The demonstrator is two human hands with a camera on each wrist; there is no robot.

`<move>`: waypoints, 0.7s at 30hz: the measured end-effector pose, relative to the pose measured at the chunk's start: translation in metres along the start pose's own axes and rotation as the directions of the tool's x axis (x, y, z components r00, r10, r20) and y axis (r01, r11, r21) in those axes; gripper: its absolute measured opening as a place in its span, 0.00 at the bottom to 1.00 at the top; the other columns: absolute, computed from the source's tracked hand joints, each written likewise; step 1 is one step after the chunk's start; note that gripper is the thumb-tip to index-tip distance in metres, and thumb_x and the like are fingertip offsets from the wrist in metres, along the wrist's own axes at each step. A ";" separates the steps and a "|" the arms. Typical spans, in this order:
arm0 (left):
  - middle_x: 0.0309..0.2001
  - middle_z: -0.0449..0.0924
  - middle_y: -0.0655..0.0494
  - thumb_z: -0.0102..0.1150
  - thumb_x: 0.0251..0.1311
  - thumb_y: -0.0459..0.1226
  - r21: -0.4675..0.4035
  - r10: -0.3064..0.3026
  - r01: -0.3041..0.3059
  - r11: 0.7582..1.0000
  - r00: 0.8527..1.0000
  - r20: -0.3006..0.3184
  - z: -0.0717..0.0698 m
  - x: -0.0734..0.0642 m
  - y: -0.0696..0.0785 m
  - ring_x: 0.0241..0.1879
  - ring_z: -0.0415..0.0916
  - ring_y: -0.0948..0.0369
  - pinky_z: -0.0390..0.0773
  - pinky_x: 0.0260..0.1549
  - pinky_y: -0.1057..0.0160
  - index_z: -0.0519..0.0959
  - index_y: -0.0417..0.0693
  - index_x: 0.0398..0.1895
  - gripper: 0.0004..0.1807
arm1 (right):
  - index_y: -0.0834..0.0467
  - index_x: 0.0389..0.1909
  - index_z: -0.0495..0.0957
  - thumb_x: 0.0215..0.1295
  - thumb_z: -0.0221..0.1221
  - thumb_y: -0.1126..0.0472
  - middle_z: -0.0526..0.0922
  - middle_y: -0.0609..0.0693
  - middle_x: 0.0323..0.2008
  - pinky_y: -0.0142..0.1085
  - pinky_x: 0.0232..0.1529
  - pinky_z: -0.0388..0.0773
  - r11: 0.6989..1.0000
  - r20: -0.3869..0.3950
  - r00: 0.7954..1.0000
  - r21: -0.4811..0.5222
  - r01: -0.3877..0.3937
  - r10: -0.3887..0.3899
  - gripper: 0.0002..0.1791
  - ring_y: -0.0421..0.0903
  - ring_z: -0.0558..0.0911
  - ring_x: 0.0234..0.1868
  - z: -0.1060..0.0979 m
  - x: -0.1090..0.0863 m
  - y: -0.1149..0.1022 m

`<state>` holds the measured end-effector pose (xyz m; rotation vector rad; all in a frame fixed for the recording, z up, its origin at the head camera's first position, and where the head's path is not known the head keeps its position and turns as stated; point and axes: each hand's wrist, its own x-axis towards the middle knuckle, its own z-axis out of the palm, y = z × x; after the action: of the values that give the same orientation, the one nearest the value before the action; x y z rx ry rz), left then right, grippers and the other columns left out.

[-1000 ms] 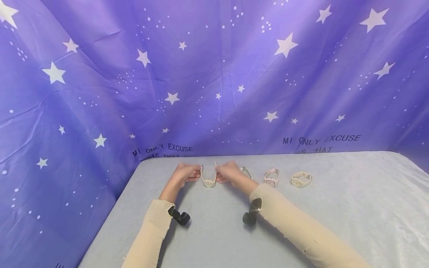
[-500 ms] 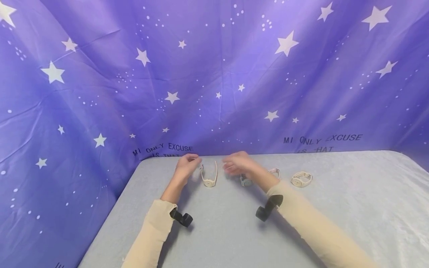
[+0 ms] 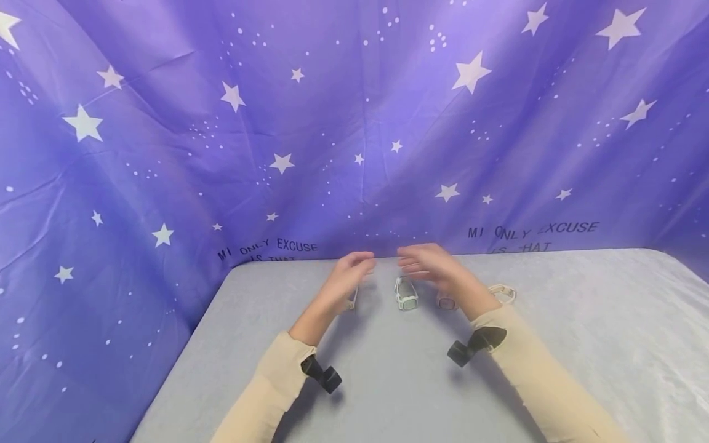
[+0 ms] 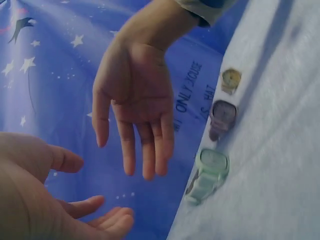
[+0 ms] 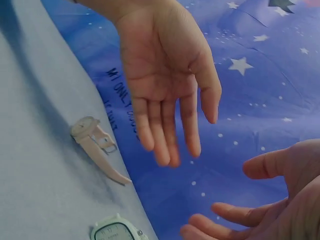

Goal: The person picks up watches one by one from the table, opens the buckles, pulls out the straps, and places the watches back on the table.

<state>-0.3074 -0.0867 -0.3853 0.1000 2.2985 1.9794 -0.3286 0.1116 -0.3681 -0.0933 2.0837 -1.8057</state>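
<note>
My left hand, fingers extended, hovers over the far side of the table and holds nothing. Below it, partly hidden in the head view, lies a cream wristwatch with its strap unbuckled. A pale green wristwatch with a squarish face stands between the hands, its strap looped. My right hand is raised with straight fingers, empty, its palm turned toward the left hand. It partly covers a pink wristwatch. Farther right is a cream wristwatch with a yellowish face, partly behind the right wrist in the head view.
A grey cloth covers the table. Behind it hangs a purple curtain with white stars and lettering, meeting the table's far edge. Black wrist cameras sit on the left sleeve and the right sleeve.
Both hands have let go of the cream watch's strap ends, risen and shifted right. The green watch has come into full view; the pink one is now partly covered.
</note>
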 end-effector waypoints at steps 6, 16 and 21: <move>0.68 0.70 0.29 0.53 0.72 0.40 -0.026 -0.190 0.195 0.980 0.973 0.131 0.011 0.012 -0.002 0.69 0.69 0.38 0.70 0.71 0.44 0.67 0.29 0.69 0.29 | 0.71 0.76 0.53 0.79 0.48 0.54 0.61 0.75 0.73 0.55 0.78 0.59 0.998 -0.004 0.998 -0.017 -0.060 0.060 0.35 0.68 0.64 0.75 -0.009 0.000 0.003; 0.70 0.66 0.26 0.49 0.75 0.44 -0.127 -0.362 0.409 0.904 0.888 0.284 0.014 0.024 -0.017 0.71 0.66 0.38 0.69 0.72 0.44 0.59 0.27 0.73 0.34 | 0.72 0.76 0.51 0.80 0.46 0.47 0.58 0.79 0.72 0.56 0.77 0.60 0.987 0.031 0.990 -0.088 -0.136 0.139 0.39 0.70 0.62 0.75 -0.015 0.006 0.014; 0.70 0.64 0.25 0.47 0.75 0.45 -0.182 -0.381 0.449 0.875 0.870 0.313 0.014 0.027 -0.019 0.72 0.64 0.38 0.67 0.73 0.44 0.57 0.24 0.73 0.36 | 0.75 0.75 0.50 0.80 0.45 0.48 0.57 0.81 0.71 0.55 0.77 0.61 0.987 0.043 0.988 -0.070 -0.142 0.145 0.39 0.71 0.62 0.75 -0.015 0.009 0.020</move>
<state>-0.3320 -0.0729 -0.4075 -0.1354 1.7092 1.8683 -0.3379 0.1267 -0.3881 -0.0044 2.0614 -1.6348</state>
